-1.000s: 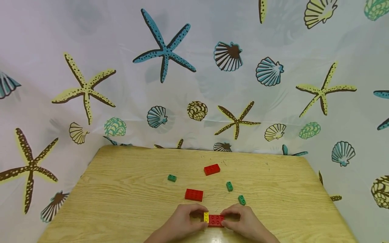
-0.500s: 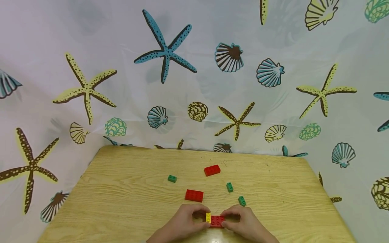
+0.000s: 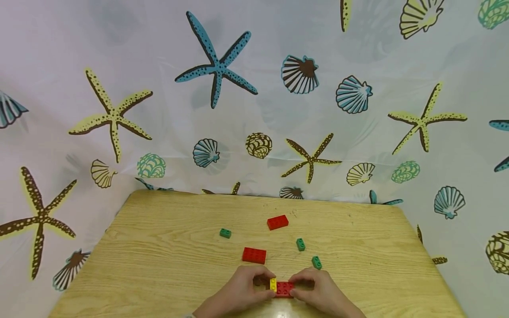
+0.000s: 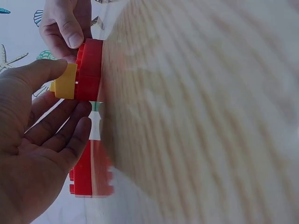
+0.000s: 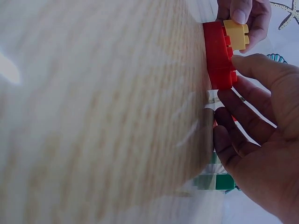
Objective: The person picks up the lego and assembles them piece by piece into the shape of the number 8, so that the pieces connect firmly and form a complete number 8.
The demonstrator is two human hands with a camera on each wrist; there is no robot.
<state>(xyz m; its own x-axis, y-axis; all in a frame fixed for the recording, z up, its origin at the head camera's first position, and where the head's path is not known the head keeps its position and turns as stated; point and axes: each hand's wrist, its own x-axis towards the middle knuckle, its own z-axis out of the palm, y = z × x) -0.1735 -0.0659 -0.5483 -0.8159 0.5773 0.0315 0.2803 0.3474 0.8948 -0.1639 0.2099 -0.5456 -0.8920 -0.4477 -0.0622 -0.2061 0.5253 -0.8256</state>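
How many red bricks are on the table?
3: one red brick under the yellow brick, pinched by the right hand; a second just beyond the left hand; a third farthest back. None seems hidden.

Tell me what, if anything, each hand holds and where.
Left hand: the yellow brick, pinched by its near and far ends. Right hand: the red brick beneath it, by its right end.

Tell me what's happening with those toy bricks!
A person is putting toy bricks together. Their left hand pinches a small yellow brick on top of the left end of a red brick, and their right hand holds that brick's other end. Farther out on the wooden table lie two loose red bricks and three small green bricks.
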